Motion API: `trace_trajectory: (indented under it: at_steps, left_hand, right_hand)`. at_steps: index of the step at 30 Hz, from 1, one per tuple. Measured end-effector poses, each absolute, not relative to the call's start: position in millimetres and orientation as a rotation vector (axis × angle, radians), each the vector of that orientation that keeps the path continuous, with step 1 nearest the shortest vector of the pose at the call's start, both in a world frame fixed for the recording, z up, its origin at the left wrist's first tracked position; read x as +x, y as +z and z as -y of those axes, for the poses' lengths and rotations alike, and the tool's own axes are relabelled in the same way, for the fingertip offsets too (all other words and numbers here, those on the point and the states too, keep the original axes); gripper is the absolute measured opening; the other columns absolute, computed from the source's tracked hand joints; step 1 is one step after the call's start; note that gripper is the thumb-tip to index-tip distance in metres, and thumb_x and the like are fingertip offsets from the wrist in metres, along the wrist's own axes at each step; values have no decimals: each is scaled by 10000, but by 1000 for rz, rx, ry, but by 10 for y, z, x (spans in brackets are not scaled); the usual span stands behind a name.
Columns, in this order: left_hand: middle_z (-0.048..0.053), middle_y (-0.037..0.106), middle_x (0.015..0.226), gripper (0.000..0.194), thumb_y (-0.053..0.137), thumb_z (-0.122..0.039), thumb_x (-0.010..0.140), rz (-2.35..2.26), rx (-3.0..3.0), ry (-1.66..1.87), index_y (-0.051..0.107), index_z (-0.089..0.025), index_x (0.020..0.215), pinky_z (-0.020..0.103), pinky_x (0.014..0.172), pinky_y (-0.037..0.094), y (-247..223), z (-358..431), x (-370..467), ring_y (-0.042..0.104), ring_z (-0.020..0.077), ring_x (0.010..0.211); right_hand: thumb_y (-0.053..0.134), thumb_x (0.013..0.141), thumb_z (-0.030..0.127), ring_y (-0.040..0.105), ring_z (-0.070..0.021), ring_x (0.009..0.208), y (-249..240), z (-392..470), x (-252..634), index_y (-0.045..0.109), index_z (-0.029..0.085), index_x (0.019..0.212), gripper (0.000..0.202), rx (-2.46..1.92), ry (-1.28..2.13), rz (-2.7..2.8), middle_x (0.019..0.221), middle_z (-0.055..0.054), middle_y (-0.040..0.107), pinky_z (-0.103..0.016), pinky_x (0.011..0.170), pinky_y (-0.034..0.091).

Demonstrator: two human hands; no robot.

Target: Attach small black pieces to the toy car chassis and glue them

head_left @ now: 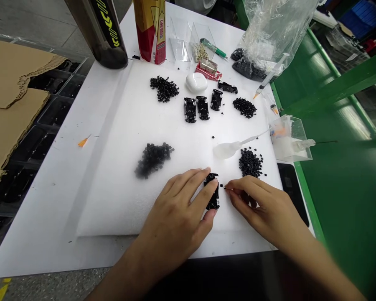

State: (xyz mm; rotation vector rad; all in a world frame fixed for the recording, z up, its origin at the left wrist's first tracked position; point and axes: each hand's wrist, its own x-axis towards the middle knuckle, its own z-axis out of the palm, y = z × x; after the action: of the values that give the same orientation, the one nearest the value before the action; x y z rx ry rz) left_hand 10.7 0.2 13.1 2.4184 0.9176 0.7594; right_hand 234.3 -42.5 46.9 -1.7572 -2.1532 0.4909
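Note:
My left hand (183,209) holds a small black part (213,196) against the white foam sheet (113,200), its fingers on the part's top and side. Just right of that part, my right hand (260,200) is closed in a pinch on a tiny black piece (225,188). Another tiny black square (221,185) lies between the part and my right fingertips. Beyond my right hand is a pile of black squares (250,162). A white dropper bottle (227,149) lies on the foam above my hands.
Several finished-looking black parts (203,108) lie farther back beside a white case (196,82). Other black piles (153,159) sit on the foam. A dark bottle (105,37), a red-gold box (150,33), a syringe (271,75) and a clear container (290,140) stand or lie around.

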Motion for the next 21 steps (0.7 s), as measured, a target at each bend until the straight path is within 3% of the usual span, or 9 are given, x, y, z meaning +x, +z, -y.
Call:
trace_trajectory:
  at_steps: [10,21]
  left_hand:
    - [80,523,1547,419,552,-250,1043,-904,2416,754,569,-135,1445,411,1214,403,117,-13,108,440,225,1453]
    - [79,510,1557,419,548,-262,1047,-902,2429,721,564,-149,1450,425,1224,392,119,-8,107,417,224,1471]
  right_hand:
    - [522,1024,107,636,-200,789,507,370,2404,608,165,1055,108,-1593,141,2605,1006,-85,662,-324,629,455]
    - [555,1023,132,586,-155,736,523,326,2463,575,180,1025,52,-1628,457,2454,904,-23,619,-298,656,485]
